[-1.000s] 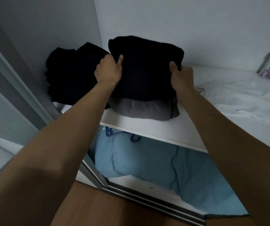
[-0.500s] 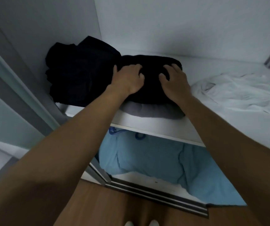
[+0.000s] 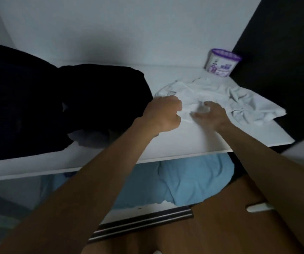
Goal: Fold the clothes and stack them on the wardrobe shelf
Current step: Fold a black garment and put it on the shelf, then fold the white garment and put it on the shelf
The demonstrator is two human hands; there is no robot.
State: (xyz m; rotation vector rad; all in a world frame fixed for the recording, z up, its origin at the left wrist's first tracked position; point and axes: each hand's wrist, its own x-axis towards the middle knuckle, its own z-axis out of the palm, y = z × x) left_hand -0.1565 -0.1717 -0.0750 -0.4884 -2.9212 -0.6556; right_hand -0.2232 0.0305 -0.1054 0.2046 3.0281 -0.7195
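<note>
White garment (image 3: 221, 96): lay crumpled and unfolded on the right half of the wardrobe shelf (image 3: 193, 142), one corner near the front edge.
Left hand (image 3: 163, 114): fingers were curled into a fist on the garment's left edge, gripping the cloth.
Right hand (image 3: 210, 116): rested on the garment's near edge just beside the left hand; whether it held any cloth could not be told.
Change: half a second before, both hands had pressed on the black folded garment (image 3: 107, 96); they had since let go and moved right to the white one.
Black folded garment: sat released on top of the grey garment (image 3: 90, 137), left of the hands.
Dark pile (image 3: 15, 99): touched the black stack on its left.
Purple-lidded tub (image 3: 221, 63): stood at the back right corner.
Blue bedding (image 3: 184, 180): lay under the shelf.
Hard to make out: the right fingers were motion-blurred; the dark clothes merged in shadow.
</note>
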